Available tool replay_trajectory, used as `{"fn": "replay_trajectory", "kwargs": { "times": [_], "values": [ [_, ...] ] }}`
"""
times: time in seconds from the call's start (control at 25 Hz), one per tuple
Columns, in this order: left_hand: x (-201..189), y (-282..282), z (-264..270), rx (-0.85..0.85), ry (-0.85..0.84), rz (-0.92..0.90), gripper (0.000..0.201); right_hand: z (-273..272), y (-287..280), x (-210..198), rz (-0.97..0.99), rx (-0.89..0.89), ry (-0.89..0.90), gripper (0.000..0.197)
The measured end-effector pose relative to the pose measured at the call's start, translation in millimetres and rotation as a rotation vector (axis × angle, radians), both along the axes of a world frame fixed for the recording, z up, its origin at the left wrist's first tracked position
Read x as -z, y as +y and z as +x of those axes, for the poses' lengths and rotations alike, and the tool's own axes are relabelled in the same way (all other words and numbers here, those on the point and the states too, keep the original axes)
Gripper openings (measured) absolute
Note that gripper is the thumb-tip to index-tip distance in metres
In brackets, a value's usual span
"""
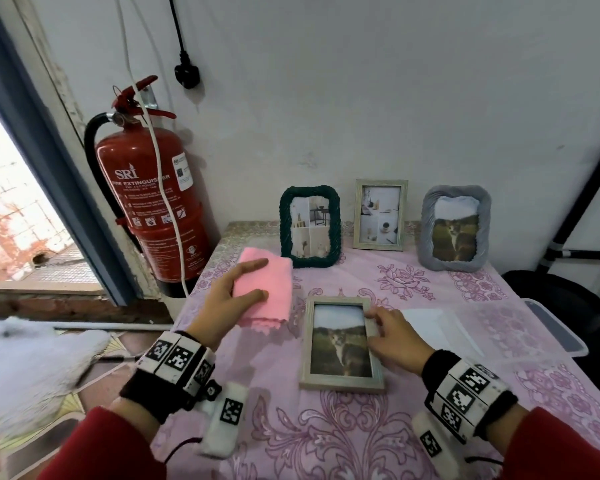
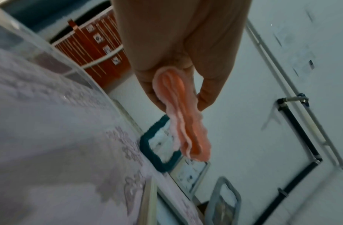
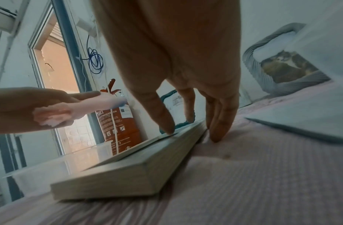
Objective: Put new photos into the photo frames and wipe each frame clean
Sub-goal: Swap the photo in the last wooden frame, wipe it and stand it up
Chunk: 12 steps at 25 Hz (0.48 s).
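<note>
Wooden frame point(image 1: 341, 344) with cat photo lies flat on pink tablecloth point(image 1: 413, 427), centre of head view. Right hand point(image 1: 394, 336) at frame's right edge: fingers loosely spread, thumb tip on top face near glass, other fingertips point(image 3: 217, 134) down on cloth against outer side. Left hand point(image 1: 227, 299), left of centre, holds folded pink cloth point(image 1: 267, 289) pinched between thumb and fingers, lifted above table, up-left of frame, apart from it. Three frames stand along wall, upper centre: green frame point(image 1: 310, 226), pale frame point(image 1: 380, 214), grey frame point(image 1: 455, 228).
</note>
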<state>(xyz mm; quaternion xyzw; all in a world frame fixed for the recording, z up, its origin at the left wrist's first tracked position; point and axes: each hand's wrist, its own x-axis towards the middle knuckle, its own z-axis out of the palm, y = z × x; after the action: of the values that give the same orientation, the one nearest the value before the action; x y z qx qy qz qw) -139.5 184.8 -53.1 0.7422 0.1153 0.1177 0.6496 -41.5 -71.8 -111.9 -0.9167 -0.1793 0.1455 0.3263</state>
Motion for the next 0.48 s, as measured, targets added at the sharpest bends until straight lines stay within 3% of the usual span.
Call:
{"fn": "replay_trajectory", "kwargs": {
  "times": [0.16,0.36,0.48],
  "values": [
    [-9,39,-13,-0.079,0.047,0.103,0.046,-10,9,4,-0.242,-0.085,-0.023,0.066],
    [0,64,-23,-0.098,0.197,0.153,0.048,-12,11,5,-0.296,-0.105,-0.038,0.064],
    [9,67,-25,-0.027,0.287,0.2,0.049,-12,10,7,-0.301,-0.104,-0.043,0.062]
  ]
}}
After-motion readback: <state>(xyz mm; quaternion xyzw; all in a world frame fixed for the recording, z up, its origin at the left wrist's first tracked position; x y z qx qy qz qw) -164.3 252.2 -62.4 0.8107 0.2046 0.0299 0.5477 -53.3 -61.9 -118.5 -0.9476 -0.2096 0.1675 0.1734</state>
